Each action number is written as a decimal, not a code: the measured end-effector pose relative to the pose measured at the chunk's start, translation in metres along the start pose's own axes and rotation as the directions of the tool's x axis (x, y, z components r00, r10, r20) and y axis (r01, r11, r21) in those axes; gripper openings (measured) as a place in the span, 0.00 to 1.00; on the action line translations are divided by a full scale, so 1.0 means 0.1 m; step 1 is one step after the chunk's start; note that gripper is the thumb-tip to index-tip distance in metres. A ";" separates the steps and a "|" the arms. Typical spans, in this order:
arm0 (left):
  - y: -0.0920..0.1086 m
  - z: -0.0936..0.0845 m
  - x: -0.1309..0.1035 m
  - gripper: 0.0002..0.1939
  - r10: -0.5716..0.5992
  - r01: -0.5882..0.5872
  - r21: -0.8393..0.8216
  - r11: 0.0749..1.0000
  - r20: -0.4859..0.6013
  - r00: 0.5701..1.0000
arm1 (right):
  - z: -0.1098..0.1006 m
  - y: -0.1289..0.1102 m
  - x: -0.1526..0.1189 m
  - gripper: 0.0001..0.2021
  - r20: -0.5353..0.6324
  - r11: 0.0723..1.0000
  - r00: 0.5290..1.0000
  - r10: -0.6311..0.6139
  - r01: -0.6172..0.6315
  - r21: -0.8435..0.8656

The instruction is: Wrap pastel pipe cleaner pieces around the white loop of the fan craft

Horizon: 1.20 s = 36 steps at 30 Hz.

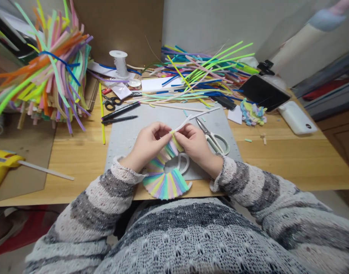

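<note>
A ring-shaped strip of pastel pipe cleaners (166, 184), in yellow, mint, pink and lilac, curves below both hands and hangs over the table's front edge. My left hand (151, 142) pinches its upper end from the left. From the other side, my right hand (194, 142) pinches the same end, with the fingertips of both hands almost meeting. A white pipe cleaner (201, 113) sticks out past my fingers toward the upper right. Another white loop (184, 163) shows inside the ring. Scissors with pale handles (216, 140) lie beside my right hand.
A grey cutting mat (126, 133) lies under the work. Black pens (121, 112), dark scissors (111, 102) and a spool (120, 62) lie beyond. Pipe cleaners pile up at the back (203, 72) and in a bundle (54, 68) at left. A yellow glue gun (3, 163) and phone (262, 91) flank them.
</note>
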State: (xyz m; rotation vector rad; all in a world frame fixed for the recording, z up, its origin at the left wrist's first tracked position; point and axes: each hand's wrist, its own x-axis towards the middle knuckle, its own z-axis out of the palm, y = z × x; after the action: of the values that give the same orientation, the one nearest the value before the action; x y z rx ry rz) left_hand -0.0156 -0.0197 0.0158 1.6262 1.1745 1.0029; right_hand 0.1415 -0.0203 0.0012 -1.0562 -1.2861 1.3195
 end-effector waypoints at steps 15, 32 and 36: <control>0.00 0.01 0.03 0.10 -0.120 0.120 -0.156 0.980 0.012 0.993 | -0.04 0.06 -0.02 0.15 0.035 0.983 0.995 -0.092 0.096 -0.155; 0.03 -0.07 0.03 0.13 -0.234 0.264 -0.148 0.953 0.194 0.953 | -0.08 -0.01 0.00 0.14 0.061 0.997 0.998 0.011 -0.007 -0.072; 0.11 -0.12 0.03 0.13 -0.251 0.304 -0.141 0.942 0.302 0.920 | -0.19 -0.10 0.05 0.14 0.276 0.991 0.955 0.111 -0.084 -0.106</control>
State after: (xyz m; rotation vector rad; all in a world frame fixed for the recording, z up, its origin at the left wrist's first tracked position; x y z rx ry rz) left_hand -0.0230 -0.0167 0.0296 1.3548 1.0490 0.6528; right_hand 0.1601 -0.0133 0.0099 -1.0331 -1.5353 1.5395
